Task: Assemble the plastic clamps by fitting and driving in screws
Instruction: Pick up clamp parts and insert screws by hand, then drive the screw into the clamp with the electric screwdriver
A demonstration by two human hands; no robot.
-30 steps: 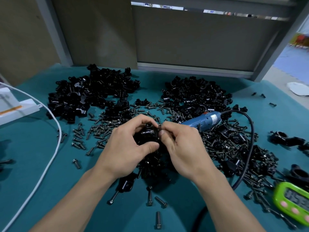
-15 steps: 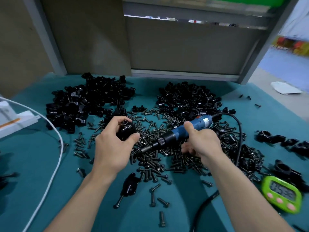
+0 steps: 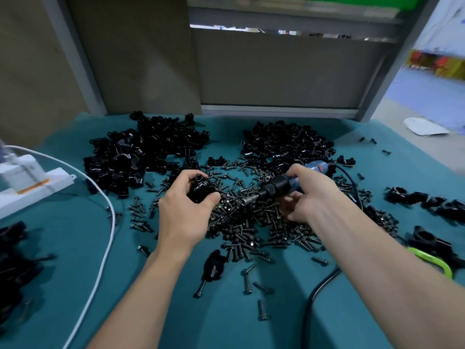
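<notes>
My left hand grips a black plastic clamp above the heap of dark screws in the middle of the teal table. My right hand holds the blue electric screwdriver by its body. The tool's black nose points left toward the clamp, a short gap away from it. Two big piles of black clamp parts lie behind, the left pile and the right pile. One clamp with a screw sticking out lies near me on the cloth.
A white power strip and its white cable lie on the left. The screwdriver's black cord runs toward me on the right. More black clamps and a green timer sit at the right edge; loose screws dot the front.
My right hand left the clamp, picked up the blue screwdriver from the screw heap and turned its nose toward the clamp. My left hand kept the clamp and shifted left.
</notes>
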